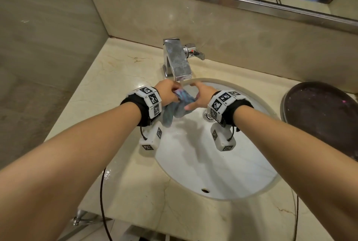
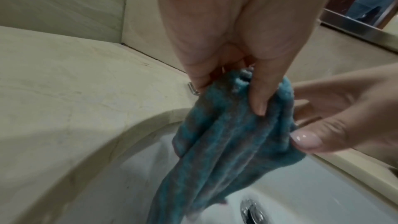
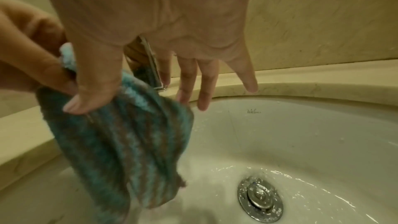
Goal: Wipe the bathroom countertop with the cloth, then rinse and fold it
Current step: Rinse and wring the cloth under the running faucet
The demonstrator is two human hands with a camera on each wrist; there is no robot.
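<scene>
Under faucet (image 1: pixel 177 60), cloth (image 1: pixel 180 103) pinched two-handed

Teal striped cloth (image 1: pixel 175 108), soaked and bunched up, dangling under the tap (image 1: pixel 177 60) over the sink (image 1: pixel 222 173).

head: high, facing down over sink (image 1: pixel 222 173) | wrists: close, along fingers | shared: drain (image 3: pixel 260 197)

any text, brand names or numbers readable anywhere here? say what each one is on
Small dark script on the sink wall at: a brand mark, too blurred to read.
Tiny characters beside the black-and-white square codes on the wrist bands: too small to read.
Nothing readable on the faucet or the cloth.
</scene>
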